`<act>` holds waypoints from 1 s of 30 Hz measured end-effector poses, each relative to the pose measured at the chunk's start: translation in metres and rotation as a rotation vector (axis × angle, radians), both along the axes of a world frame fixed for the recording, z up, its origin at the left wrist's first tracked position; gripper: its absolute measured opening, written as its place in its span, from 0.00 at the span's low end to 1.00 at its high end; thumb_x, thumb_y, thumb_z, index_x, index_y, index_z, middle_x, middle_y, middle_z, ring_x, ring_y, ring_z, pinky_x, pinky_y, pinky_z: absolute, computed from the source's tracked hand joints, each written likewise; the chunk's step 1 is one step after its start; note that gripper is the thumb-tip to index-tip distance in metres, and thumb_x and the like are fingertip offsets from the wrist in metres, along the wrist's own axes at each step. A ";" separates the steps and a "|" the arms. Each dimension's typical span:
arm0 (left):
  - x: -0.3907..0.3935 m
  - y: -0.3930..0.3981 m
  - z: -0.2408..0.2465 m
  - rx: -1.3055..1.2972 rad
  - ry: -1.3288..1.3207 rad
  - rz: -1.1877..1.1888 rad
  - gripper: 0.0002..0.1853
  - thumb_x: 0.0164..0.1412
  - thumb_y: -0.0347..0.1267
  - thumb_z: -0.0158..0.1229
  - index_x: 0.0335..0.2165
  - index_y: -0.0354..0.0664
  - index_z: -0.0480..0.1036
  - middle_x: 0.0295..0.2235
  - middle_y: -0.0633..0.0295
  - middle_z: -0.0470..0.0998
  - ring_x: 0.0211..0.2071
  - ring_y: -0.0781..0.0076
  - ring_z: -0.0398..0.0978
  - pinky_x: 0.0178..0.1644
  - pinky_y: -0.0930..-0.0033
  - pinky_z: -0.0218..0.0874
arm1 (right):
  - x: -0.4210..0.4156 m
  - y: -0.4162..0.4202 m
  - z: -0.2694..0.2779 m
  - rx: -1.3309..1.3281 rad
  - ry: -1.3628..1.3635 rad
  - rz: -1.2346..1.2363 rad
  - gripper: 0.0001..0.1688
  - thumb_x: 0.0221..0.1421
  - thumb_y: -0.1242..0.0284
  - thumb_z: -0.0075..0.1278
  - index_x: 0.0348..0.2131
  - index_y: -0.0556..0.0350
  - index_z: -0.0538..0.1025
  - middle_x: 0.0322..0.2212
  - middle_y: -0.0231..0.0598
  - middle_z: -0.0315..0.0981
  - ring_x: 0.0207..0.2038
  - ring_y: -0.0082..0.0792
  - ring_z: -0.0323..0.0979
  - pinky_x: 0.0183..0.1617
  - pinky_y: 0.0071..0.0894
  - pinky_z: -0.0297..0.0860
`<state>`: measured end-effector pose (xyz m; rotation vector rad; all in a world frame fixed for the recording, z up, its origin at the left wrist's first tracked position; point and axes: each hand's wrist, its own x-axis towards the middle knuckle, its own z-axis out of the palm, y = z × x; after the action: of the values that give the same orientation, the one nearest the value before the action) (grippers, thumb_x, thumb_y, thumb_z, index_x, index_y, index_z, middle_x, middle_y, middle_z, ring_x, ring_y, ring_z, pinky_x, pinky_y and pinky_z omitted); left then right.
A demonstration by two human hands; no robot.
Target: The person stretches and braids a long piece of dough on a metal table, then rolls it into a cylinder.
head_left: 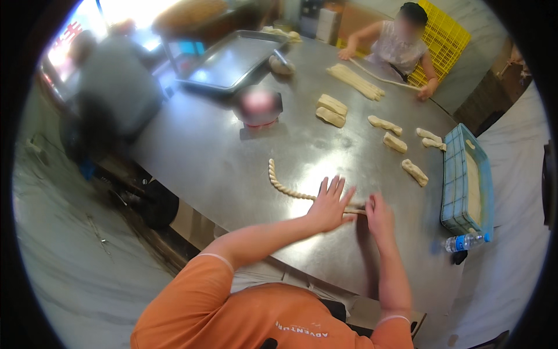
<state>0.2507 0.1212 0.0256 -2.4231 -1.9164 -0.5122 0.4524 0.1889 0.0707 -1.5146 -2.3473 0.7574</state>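
Note:
A twisted rope of pale dough [285,189] lies on the steel table, curving from its free end at the upper left to beneath my left hand [330,207]. That hand rests flat across the rope with its fingers spread. Right of it, two untwisted dough strands run side by side to my right hand [378,213], whose thumb and fingers are closed on their ends. Short dough pieces lie beyond my hands: one [415,172] to the right, another [395,142] farther back, and a thicker pair [331,111] near the table's middle.
A blue plastic crate [455,183] and a water bottle [466,242] stand at the right edge. A co-worker [399,48] across the table holds a dough rope [383,80] beside a row of dough strips [355,82]. A metal tray [198,83] lies far left, near a blurred person [117,83].

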 end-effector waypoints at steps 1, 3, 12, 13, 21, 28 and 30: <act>-0.002 0.023 -0.018 0.152 0.012 0.073 0.51 0.69 0.64 0.55 0.73 0.36 0.60 0.74 0.34 0.58 0.76 0.35 0.52 0.77 0.29 0.41 | -0.018 0.009 0.011 -0.014 -0.027 -0.078 0.16 0.64 0.73 0.59 0.50 0.58 0.78 0.59 0.54 0.75 0.63 0.63 0.71 0.66 0.55 0.69; -0.005 0.024 -0.019 -0.057 -0.165 -0.104 0.51 0.69 0.63 0.56 0.72 0.34 0.60 0.74 0.35 0.58 0.76 0.37 0.52 0.77 0.31 0.43 | 0.004 0.012 -0.031 0.304 -0.047 0.153 0.13 0.62 0.72 0.60 0.45 0.58 0.78 0.55 0.53 0.76 0.60 0.63 0.73 0.62 0.57 0.70; 0.008 0.023 0.004 0.048 -0.065 -0.031 0.51 0.70 0.64 0.52 0.73 0.36 0.58 0.74 0.37 0.57 0.78 0.38 0.48 0.81 0.38 0.35 | 0.006 0.014 -0.031 0.270 -0.112 0.028 0.10 0.63 0.69 0.58 0.42 0.53 0.77 0.49 0.48 0.80 0.55 0.56 0.76 0.52 0.54 0.74; -0.002 0.040 -0.008 0.164 -0.094 -0.070 0.52 0.70 0.64 0.52 0.73 0.33 0.58 0.74 0.37 0.58 0.78 0.41 0.49 0.81 0.40 0.34 | 0.001 0.023 -0.045 0.406 -0.065 0.089 0.11 0.62 0.71 0.58 0.43 0.55 0.77 0.50 0.49 0.79 0.56 0.56 0.76 0.53 0.54 0.74; 0.023 -0.013 0.008 -0.111 0.041 -0.050 0.52 0.70 0.68 0.49 0.71 0.33 0.64 0.76 0.41 0.55 0.78 0.33 0.46 0.78 0.26 0.35 | 0.020 -0.004 -0.031 0.227 -0.065 0.083 0.12 0.58 0.73 0.61 0.42 0.58 0.78 0.48 0.54 0.77 0.55 0.63 0.75 0.57 0.62 0.71; 0.023 -0.038 -0.007 -0.105 -0.028 -0.355 0.56 0.65 0.68 0.55 0.71 0.31 0.62 0.76 0.40 0.54 0.77 0.39 0.49 0.78 0.28 0.40 | 0.056 -0.037 -0.049 0.641 0.026 0.347 0.12 0.58 0.74 0.60 0.42 0.54 0.78 0.43 0.53 0.77 0.53 0.60 0.76 0.53 0.60 0.73; 0.031 -0.039 -0.004 -0.120 0.075 -0.207 0.57 0.66 0.71 0.49 0.71 0.32 0.63 0.76 0.41 0.54 0.78 0.35 0.47 0.75 0.18 0.37 | 0.043 -0.032 -0.041 0.379 -0.106 0.195 0.10 0.60 0.73 0.59 0.42 0.53 0.78 0.41 0.53 0.78 0.50 0.61 0.78 0.50 0.65 0.73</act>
<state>0.2820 0.0825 0.0217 -2.6912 -1.7249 -0.3122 0.4957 0.1571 0.0296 -1.2041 -2.5588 0.2493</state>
